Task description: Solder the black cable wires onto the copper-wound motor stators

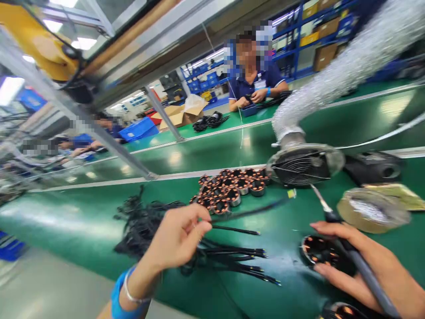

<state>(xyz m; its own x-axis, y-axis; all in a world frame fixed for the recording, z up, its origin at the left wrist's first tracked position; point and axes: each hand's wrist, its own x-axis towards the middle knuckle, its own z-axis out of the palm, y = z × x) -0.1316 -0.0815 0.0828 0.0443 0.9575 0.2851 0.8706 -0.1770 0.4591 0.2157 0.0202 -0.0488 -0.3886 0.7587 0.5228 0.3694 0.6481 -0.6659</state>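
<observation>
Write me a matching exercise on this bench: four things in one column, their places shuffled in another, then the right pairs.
Things
1. Thin black cable
2. Black-and-grey pen-shaped soldering iron
3. Cluster of copper-wound metal rings
4. Silver crinkled-foil duct

Places
A. Joined to the round hood with a black grille
B. Grouped on the green tabletop
C. In the right hand
D. Pinched in the left hand

Pairs: 1-D; 2-C; 3-B; 4-A
</observation>
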